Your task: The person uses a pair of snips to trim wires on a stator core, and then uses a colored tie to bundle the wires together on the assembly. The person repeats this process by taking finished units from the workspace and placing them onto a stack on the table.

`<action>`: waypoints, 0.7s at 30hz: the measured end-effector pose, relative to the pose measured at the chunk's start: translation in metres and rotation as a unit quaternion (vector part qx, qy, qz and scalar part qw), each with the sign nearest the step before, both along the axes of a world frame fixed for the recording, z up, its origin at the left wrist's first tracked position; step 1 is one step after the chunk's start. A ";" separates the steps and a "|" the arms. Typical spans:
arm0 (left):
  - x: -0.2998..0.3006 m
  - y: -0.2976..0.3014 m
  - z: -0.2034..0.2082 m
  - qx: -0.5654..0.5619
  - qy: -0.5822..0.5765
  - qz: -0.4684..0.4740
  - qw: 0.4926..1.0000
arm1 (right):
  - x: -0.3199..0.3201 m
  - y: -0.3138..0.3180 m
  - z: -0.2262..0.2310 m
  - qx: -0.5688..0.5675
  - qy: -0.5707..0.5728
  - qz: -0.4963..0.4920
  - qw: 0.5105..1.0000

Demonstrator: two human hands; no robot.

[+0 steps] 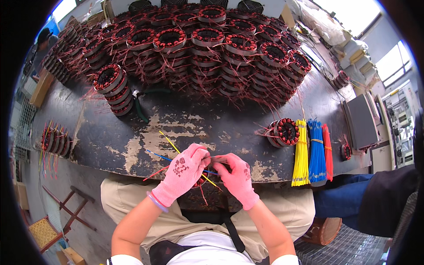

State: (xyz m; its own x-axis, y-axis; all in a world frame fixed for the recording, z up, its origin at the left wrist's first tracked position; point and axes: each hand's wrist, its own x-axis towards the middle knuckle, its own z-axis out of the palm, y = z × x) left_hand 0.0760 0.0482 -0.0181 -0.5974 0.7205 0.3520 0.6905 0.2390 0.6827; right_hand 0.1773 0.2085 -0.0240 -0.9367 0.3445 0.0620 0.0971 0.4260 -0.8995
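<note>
Stator [204, 180], half hidden at the bench [132, 145] edge under both hands: left hand [183, 170] and right hand [236, 174] closed on its leads [170, 143], apparently mid-sleeving; next move likely needs another sleeve from the bundles [314, 152] right of the right hand.

Wound motor stator [201, 180] at table's near edge, mostly hidden beneath pink-gloved hands (only red winding glimpsed). Yellow lead wire [170, 141], blue lead wire [159, 156], red lead wire [154, 174] fan out leftward from it across worn dark tabletop.
</note>
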 end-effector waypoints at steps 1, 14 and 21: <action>0.001 0.000 0.000 0.002 0.009 0.000 1.000 | 0.005 0.001 0.002 0.009 0.000 -0.014 1.000; 0.001 0.001 0.013 -0.052 0.042 -0.040 0.997 | 0.004 0.021 0.033 0.117 0.061 0.075 0.988; 0.012 0.006 0.016 -0.078 0.022 -0.009 0.997 | 0.003 0.028 0.037 -0.029 -0.032 0.088 0.995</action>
State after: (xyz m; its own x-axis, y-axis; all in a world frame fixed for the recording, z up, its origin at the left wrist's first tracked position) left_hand 0.0879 0.0545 -0.0022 -0.5698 0.7794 0.2607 0.7247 0.3269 0.6066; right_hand 0.1804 0.2370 0.0134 -0.9844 0.1751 -0.0157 0.0838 0.3890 -0.9174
